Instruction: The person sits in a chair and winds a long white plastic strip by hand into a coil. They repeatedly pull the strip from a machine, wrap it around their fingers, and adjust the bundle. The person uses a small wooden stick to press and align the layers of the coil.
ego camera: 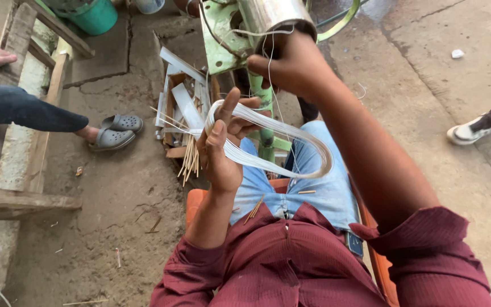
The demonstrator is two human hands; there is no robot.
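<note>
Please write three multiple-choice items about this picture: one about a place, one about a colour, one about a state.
1. Where are the grey rubber clogs?
A. on the dirt ground at left
B. on the orange seat
C. inside the bucket

2. What colour is the plastic bucket at top left?
A. red
B. green
C. black

3. How is the bundle of thin white strips in the left hand?
A. lying straight
B. bent into a loop
C. knotted

1 A: they lie on soil beside a seated person's foot. 2 B: its wall is green. 3 B: the strips curve round and back.
</note>
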